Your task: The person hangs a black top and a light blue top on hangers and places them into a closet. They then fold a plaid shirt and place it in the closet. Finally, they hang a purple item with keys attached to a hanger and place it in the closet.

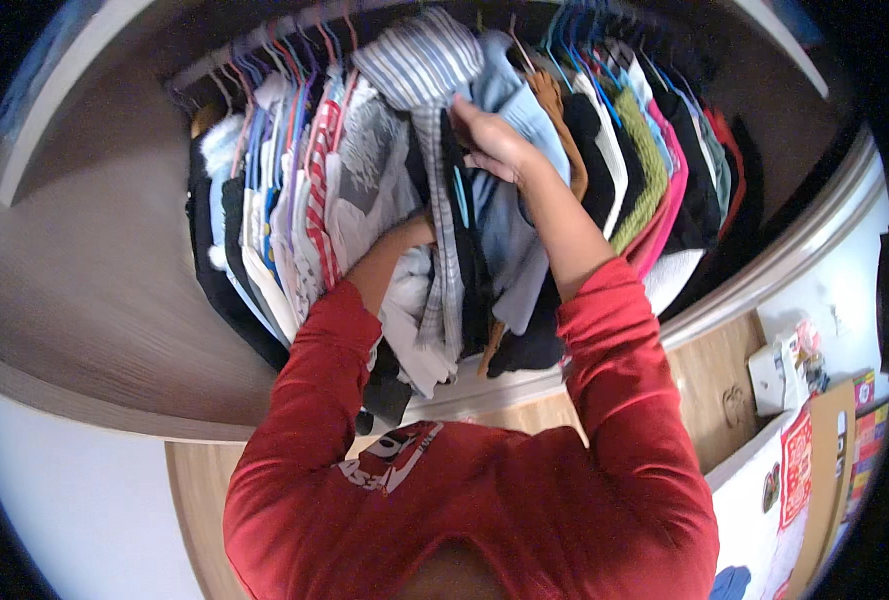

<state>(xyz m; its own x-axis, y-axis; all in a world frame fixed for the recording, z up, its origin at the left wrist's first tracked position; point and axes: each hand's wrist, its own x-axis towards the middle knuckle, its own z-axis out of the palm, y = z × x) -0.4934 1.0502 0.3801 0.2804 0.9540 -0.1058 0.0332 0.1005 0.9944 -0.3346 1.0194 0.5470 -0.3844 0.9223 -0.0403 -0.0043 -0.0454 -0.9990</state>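
Observation:
A blue, white and grey striped shirt (420, 60) hangs in the middle of the row of clothes, its long striped part (445, 230) falling between my forearms. High up on it, my right hand (493, 142) is closed at its edge, thumb against the cloth. My left forearm (390, 262) reaches in from below, and the left hand disappears behind the striped cloth, so its fingers are hidden. Dark cloth and a light blue shirt (550, 125) hang right beside my right hand. To the left of the striped shirt is a white and grey top (365, 150).
Packed clothes hang on both sides from a rail (255, 45) with pink, purple and blue hangers. A red and white striped garment (322, 170) is on the left, a green knit (645, 165) on the right. The wardrobe's side wall (75, 250) bounds the left.

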